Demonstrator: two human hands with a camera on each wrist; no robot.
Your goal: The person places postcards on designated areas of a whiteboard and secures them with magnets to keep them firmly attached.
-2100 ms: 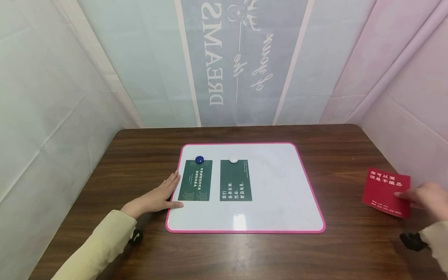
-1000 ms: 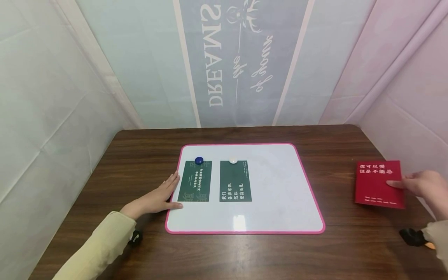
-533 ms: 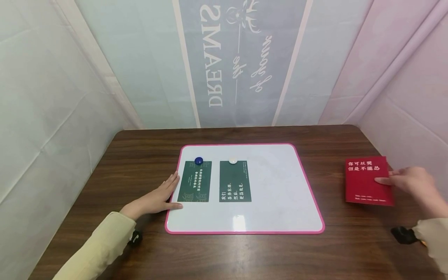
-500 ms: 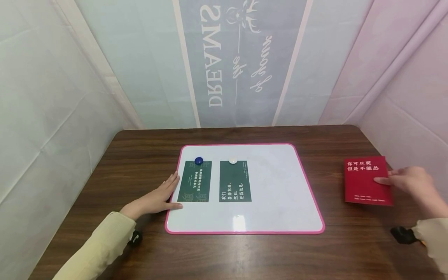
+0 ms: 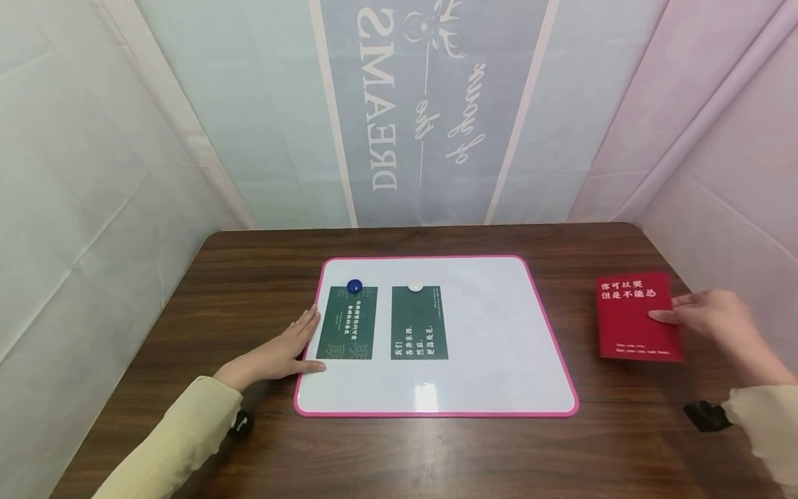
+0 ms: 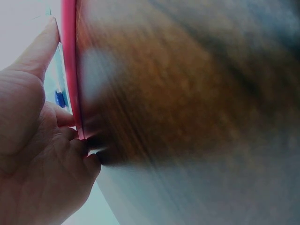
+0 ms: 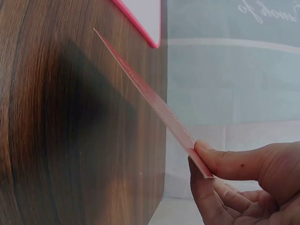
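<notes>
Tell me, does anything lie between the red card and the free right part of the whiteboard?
Nothing visible does. Between the red card, pinched by the right hand, and the whiteboard there is only bare table.

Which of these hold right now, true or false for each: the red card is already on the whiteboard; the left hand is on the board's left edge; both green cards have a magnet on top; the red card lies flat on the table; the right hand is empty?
1. The red card is on the whiteboard. False: it is off to the board's right, over the table.
2. The left hand rests at the board's left edge. True.
3. Each green card has a magnet at its top. True: blue magnet on the left green card, white magnet on the right green card.
4. The red card lies flat on the table. False: the right wrist view shows it lifted and tilted.
5. The right hand is empty. False: it pinches the red card's edge.
</notes>
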